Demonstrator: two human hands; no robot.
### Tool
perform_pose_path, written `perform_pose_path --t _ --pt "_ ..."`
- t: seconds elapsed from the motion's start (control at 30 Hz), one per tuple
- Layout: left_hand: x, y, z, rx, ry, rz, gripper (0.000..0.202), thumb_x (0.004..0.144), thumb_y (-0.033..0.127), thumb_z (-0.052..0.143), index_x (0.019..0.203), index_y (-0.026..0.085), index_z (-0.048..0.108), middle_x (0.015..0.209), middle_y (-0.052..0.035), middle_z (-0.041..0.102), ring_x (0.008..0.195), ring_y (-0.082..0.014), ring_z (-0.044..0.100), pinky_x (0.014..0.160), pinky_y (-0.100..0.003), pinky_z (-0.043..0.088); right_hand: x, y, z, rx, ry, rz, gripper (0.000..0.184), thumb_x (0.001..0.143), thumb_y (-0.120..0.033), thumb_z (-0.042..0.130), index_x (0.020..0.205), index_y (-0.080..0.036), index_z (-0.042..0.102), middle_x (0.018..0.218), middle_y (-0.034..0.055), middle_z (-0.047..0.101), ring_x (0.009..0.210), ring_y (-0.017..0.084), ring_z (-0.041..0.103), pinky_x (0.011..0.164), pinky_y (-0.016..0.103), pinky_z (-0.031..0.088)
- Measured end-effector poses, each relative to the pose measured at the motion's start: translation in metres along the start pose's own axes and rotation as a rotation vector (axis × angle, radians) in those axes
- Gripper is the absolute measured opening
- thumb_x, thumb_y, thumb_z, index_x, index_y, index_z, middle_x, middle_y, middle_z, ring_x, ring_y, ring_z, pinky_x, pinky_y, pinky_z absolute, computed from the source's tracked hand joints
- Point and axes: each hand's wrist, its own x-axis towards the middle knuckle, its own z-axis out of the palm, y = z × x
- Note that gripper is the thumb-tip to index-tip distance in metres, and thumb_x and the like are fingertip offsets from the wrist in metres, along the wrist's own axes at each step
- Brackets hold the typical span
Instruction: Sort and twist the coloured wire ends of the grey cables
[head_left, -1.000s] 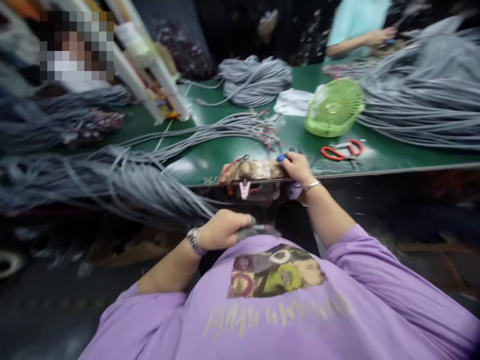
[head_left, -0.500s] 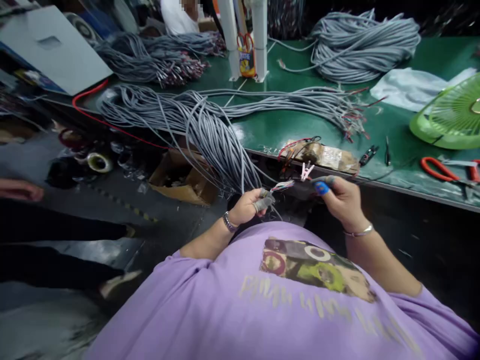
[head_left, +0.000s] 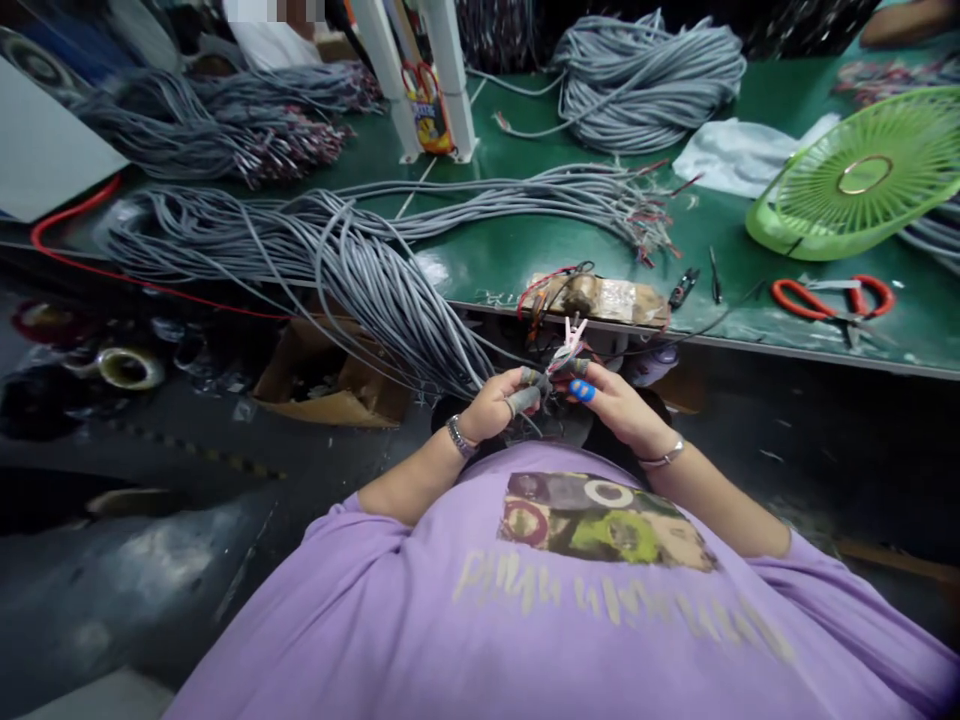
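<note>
My left hand [head_left: 504, 402], with grey covers on its fingers, is closed around the end of a grey cable. Thin coloured wires [head_left: 559, 362] fan out from that cable end. My right hand [head_left: 611, 398] has a blue wrap on one finger and pinches at the wires, its fingertips almost touching the left ones. Just past the fingertips a pale pink clip [head_left: 574, 334] stands at the table edge, in front of a taped block [head_left: 611, 298] with red and black leads. From the left, a large bundle of grey cables [head_left: 397, 290] hangs over the edge beside my left hand.
On the green table [head_left: 502, 255] lie red-handled pliers [head_left: 851, 318], a small black tool [head_left: 684, 288], a green fan [head_left: 855, 180] and a coiled cable bundle [head_left: 652, 85]. A white post [head_left: 454, 90] rises behind. Below stands a cardboard box [head_left: 330, 385].
My right hand has moved left, from apart beside the clip to the wires at my left hand. The view has shifted to the right. My left hand still grips the cable.
</note>
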Motion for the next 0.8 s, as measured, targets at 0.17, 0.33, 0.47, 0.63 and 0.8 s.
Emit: perform_pose_path --t 0.17,0.33,0.47,0.63,0.8 --pt "0.007 -0.009 0.004 0.196 0.026 0.077 0.029 0.083 0.041 0.066 0.090 0.013 0.064 0.078 -0.0027 0.065 0.068 -0.0108 0.057 0.067 -0.024 0.049 0.003 0.000 0.011 -0.382 0.086 -0.118 0.038 0.086 -0.053 0.060 0.100 -0.018 0.065 0.094 0.0080 0.070 0.084 0.021 0.063 0.077 0.033 0.049" --pt "0.007 -0.017 0.011 0.525 0.171 0.204 0.015 0.082 0.023 0.063 0.094 0.015 0.067 0.086 -0.0044 0.069 0.078 -0.0142 0.062 0.076 -0.026 0.050 -0.003 -0.012 0.009 -0.930 0.185 -0.103 0.024 0.089 -0.034 0.054 0.071 -0.018 0.056 0.069 0.0045 0.059 0.062 0.015 0.049 0.059 0.028 0.033" --pt "0.012 -0.022 0.013 0.590 0.290 0.218 0.011 0.083 0.019 0.062 0.092 0.015 0.066 0.085 -0.0036 0.069 0.077 -0.0136 0.062 0.075 -0.026 0.051 -0.014 -0.024 0.009 -0.817 -0.087 -0.127 0.027 0.091 -0.031 0.052 0.067 -0.018 0.052 0.064 0.0011 0.055 0.057 0.012 0.044 0.056 0.026 0.031" --pt "0.020 -0.026 0.011 0.431 0.389 0.176 0.016 0.086 0.025 0.061 0.098 0.015 0.065 0.083 -0.0022 0.070 0.069 -0.0108 0.062 0.067 -0.022 0.052 -0.023 -0.031 0.006 -0.652 -0.528 -0.254 0.024 0.093 -0.029 0.053 0.072 -0.018 0.058 0.068 0.0016 0.060 0.059 0.011 0.048 0.057 0.025 0.037" --pt "0.007 -0.021 0.007 0.720 0.357 0.294 0.013 0.087 0.024 0.060 0.093 0.015 0.067 0.084 -0.0050 0.070 0.074 -0.0140 0.063 0.071 -0.026 0.052 -0.016 -0.029 -0.016 -0.593 0.003 -0.306 0.033 0.093 -0.040 0.055 0.073 -0.015 0.063 0.061 0.0007 0.059 0.054 0.011 0.050 0.054 0.024 0.038"
